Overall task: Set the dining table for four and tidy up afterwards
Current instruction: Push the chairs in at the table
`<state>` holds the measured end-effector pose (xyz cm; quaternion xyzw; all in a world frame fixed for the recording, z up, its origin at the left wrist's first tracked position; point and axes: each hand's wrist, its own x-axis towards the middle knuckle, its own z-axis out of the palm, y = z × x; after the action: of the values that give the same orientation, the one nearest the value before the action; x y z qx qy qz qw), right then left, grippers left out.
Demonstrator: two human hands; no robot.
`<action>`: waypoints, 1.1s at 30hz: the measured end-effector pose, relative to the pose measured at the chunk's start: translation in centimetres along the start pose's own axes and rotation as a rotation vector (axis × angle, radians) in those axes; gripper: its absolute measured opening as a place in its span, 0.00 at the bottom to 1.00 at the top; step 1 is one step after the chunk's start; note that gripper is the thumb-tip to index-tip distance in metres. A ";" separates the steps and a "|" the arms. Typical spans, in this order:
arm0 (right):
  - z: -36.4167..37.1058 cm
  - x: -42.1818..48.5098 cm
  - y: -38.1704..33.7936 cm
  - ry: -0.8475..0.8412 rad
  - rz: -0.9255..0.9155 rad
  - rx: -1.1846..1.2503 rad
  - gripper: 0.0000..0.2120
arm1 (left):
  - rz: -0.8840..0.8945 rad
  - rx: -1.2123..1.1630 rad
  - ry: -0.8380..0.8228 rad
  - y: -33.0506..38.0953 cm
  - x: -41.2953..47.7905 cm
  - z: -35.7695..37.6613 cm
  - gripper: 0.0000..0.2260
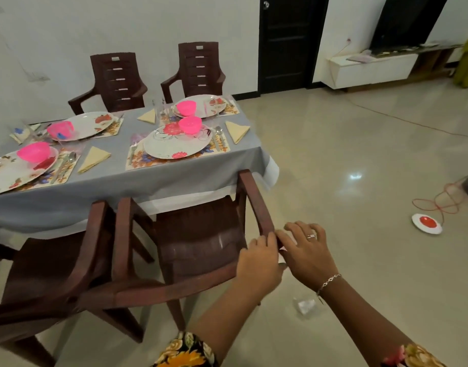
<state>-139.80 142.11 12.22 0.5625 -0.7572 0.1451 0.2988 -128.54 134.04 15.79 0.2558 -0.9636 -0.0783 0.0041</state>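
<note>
The dining table (174, 181) has a grey cloth and carries several place settings. Each has a floral plate (172, 147), a pink bowl (190, 124), a folded yellow napkin (237, 131) and cutlery on a patterned mat. A brown plastic chair (201, 234) stands at the table's near right, its seat partly under the cloth. My left hand (259, 260) is closed over the chair's rear right corner, where the armrest meets the back. My right hand (307, 250) rests beside it with fingers spread, its thumb touching the same corner.
A second brown chair (55, 260) stands close to the left of the first. Two more chairs (116, 78) (198, 67) face me across the table. On the tiled floor lie a white disc with a red centre (426, 223), a red cable (439, 202) and a small clear object (305, 305).
</note>
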 end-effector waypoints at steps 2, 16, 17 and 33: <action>0.0 -1.1 4.3 -0.010 0.053 -0.003 0.19 | 0.002 0.016 0.070 3.8 2.7 0.7 0.32; 3.0 -6.7 27.6 -0.451 0.226 0.116 0.26 | -0.129 -0.081 -0.177 17.1 19.1 6.6 0.26; 4.0 -6.1 28.4 -0.452 0.212 0.121 0.26 | -0.147 -0.081 -0.189 17.0 20.5 6.9 0.25; 29.5 22.1 42.6 -0.387 -0.094 0.141 0.25 | -0.292 -0.163 -0.084 4.9 55.1 6.2 0.22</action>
<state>-192.54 122.64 7.80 0.6341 -0.7613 0.0731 0.1140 -179.17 111.96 8.67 0.3882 -0.9060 -0.1665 -0.0267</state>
